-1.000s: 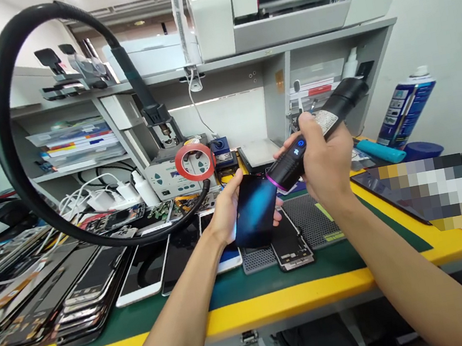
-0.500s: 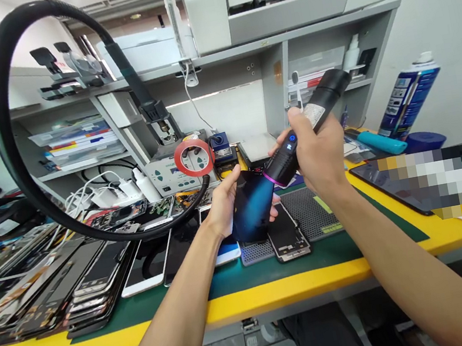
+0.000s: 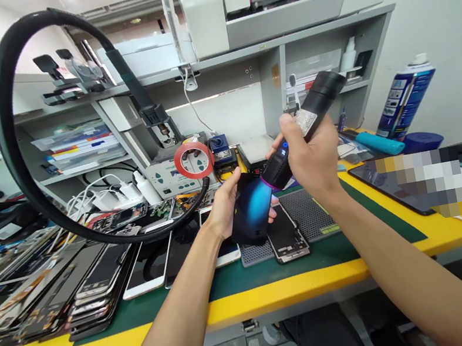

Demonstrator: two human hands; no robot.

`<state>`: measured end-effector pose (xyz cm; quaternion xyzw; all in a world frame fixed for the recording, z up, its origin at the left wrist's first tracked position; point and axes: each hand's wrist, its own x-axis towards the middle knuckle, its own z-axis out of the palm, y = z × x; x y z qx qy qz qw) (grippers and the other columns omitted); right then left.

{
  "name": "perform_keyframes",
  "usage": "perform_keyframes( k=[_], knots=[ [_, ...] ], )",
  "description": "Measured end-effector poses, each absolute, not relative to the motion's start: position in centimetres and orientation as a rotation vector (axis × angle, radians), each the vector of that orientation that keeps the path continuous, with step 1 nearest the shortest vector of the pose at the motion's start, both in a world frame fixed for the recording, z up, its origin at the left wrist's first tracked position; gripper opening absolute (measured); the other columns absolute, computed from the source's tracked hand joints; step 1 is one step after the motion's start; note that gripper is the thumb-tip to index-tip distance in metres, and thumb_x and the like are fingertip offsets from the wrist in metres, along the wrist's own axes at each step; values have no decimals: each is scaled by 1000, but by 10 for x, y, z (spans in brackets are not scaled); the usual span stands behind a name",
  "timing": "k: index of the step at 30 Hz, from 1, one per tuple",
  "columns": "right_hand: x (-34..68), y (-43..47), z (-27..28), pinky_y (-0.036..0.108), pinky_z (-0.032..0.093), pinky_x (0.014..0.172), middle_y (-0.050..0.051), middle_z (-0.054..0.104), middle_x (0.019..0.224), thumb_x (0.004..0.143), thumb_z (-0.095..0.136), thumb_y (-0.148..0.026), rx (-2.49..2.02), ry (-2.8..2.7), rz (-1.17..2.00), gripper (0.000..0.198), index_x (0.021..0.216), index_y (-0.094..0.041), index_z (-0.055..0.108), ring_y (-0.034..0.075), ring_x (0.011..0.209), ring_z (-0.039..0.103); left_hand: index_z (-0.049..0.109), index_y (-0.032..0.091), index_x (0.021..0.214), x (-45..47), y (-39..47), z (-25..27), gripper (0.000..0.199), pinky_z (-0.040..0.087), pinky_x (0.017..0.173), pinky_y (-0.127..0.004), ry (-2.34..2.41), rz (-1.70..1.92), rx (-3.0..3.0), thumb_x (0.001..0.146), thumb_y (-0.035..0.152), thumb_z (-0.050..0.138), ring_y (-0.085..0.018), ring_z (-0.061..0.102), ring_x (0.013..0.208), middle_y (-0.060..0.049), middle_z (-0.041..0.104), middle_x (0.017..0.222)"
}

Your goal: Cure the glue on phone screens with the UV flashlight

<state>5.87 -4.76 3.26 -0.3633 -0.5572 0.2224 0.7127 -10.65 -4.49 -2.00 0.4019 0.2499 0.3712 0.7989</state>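
My left hand (image 3: 224,207) is wrapped around a dark phone screen (image 3: 249,223), thumb along its near edge and fingertips showing at the far edge. In my right hand (image 3: 314,152) is a black UV flashlight (image 3: 277,168), gripped around its barrel, with a small lit display on its side. Its purple-rimmed head points down and left at the phone screen, almost touching it. A blue glow spreads over the glossy face. Below the two hands, a loose phone display (image 3: 288,240) lies on a grey perforated mat (image 3: 309,210).
Stacked phone screens (image 3: 99,286) and a white-framed phone (image 3: 147,268) lie at left. A black flexible hose (image 3: 5,135) arches over them. Red tape (image 3: 193,160) hangs before a control box (image 3: 164,178). At right are a spray can (image 3: 406,100) and tablet (image 3: 395,189).
The UV flashlight has shifted slightly left with my right hand, and the blue glow on the phone screen is brighter. My left hand stays nearly in place.
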Motion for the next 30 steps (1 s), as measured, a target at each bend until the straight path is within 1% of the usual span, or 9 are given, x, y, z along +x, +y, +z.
perform_keyframes(
  k=[2,8,13,17,20,24,27,30],
  knots=[
    [59,-48,31,44,55,68,6,63,81,92,54,-57,-809,-1262,488,34,109,-28,47,25,78,69,67,11,116,-106,-45,-20,57,58,71,-41,550,799,857,94,60,45,-31,73,80,-15,75,91],
    [60,-47,28,45,55,71,7,64,86,91,52,-62,-810,-1296,472,41,113,-28,47,27,85,69,63,9,119,-105,-45,-19,58,59,69,-40,540,796,858,96,58,43,-28,73,74,-16,75,88],
    [59,-43,30,43,56,67,6,63,82,90,53,-64,-793,-1238,478,42,110,-29,45,26,82,70,65,6,114,-106,-44,-20,61,59,69,-40,527,784,899,97,58,40,-29,73,73,-18,74,86],
    [58,-35,37,41,55,62,2,59,72,89,57,-61,-748,-1217,509,39,103,-27,44,25,76,69,67,6,110,-108,-42,-22,61,58,70,-41,470,764,934,97,57,37,-29,73,73,-20,75,87],
    [55,-25,47,39,54,60,0,58,70,88,60,-57,-730,-1306,559,37,98,-26,43,23,69,66,68,6,110,-108,-42,-22,59,58,70,-42,446,762,931,98,53,33,-29,73,73,-20,75,90],
    [47,-14,61,39,53,65,2,61,77,88,61,-53,-783,-1500,551,34,96,-24,46,21,71,65,68,9,108,-108,-43,-21,53,58,68,-41,463,771,917,98,49,36,-29,73,71,-18,75,88],
    [39,-11,69,39,52,68,4,63,83,88,60,-51,-863,-1571,508,31,93,-23,47,21,74,63,68,8,108,-108,-44,-21,54,58,68,-40,465,777,913,97,51,37,-29,72,70,-18,75,87],
    [31,-13,76,39,51,69,5,63,84,87,60,-47,-921,-1586,457,28,89,-22,47,21,76,62,68,6,108,-107,-45,-20,55,58,67,-39,454,798,923,96,50,38,-28,72,69,-19,75,86]
  ],
)
